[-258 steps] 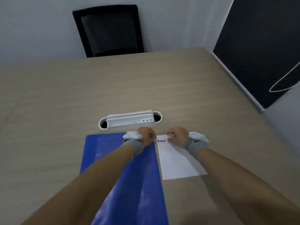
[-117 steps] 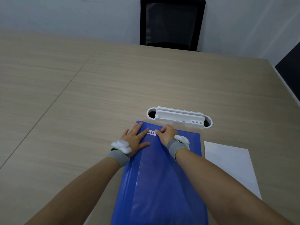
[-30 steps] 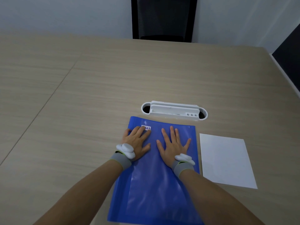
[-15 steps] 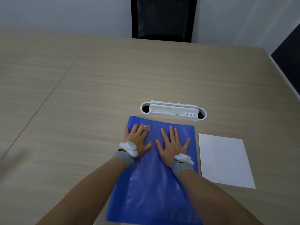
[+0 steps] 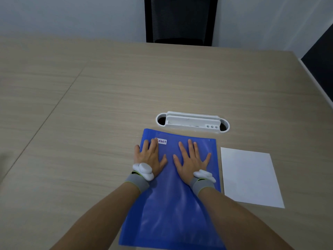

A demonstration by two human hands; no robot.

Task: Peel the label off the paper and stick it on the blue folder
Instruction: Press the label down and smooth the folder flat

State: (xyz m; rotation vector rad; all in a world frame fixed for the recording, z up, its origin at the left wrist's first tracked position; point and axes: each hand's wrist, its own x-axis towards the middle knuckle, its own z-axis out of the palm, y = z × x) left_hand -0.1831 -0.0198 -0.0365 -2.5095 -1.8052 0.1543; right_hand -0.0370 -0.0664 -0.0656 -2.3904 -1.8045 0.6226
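The blue folder [image 5: 171, 204] lies flat on the table in front of me. A small white label [image 5: 162, 141] with handwriting is stuck near the folder's top left corner. My left hand [image 5: 149, 156] rests palm down on the folder's upper left part, fingers spread, with a fingertip over the label's left end. My right hand [image 5: 191, 160] lies flat and spread on the folder's upper right part, holding nothing. The white paper [image 5: 250, 177] lies to the right of the folder, blank on its visible face.
A white cable-port insert [image 5: 192, 122] is set into the wooden table [image 5: 108, 98] just beyond the folder. A black chair [image 5: 180, 20] stands at the far edge. A dark panel [image 5: 320, 56] runs along the right wall.
Both hands stay flat on the folder. My left fingers have slid slightly left, so more of the label shows than half a second ago.
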